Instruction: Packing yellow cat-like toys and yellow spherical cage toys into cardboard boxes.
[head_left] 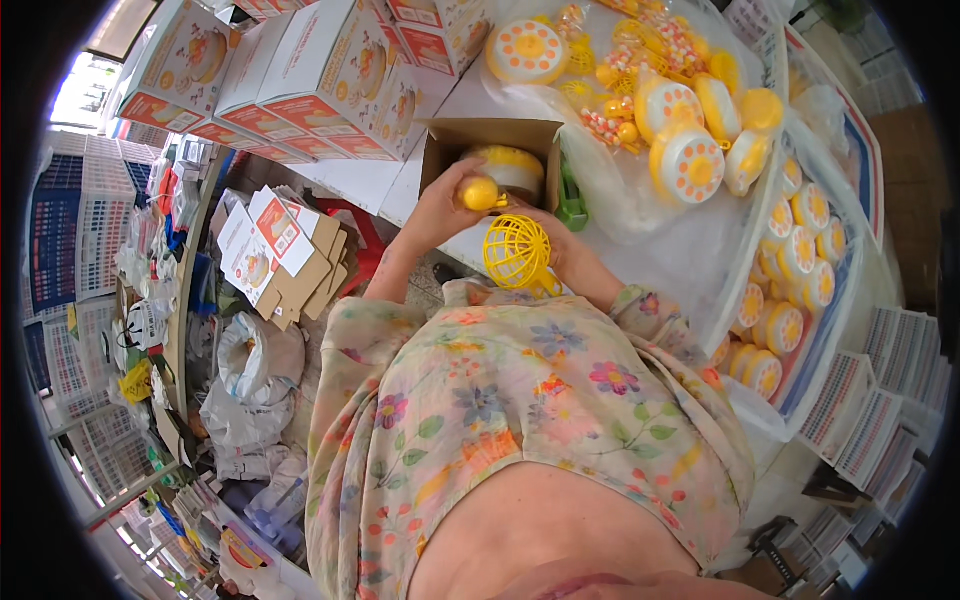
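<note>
L hand fingers grip the yellow knob, upper center of frame, by the open box; R hand is at the yellow cage just below (can't tell its grip, fingers partly hidden). Best to go easy on thin bars, w/ both pcs clear of the rim, so nothing bends or snags.

Your ball looks smooth, glossy plastic, as does your cage; the box at twelve o'clock is cardboard (matt inside), your blouse at six matt cloth.
</note>
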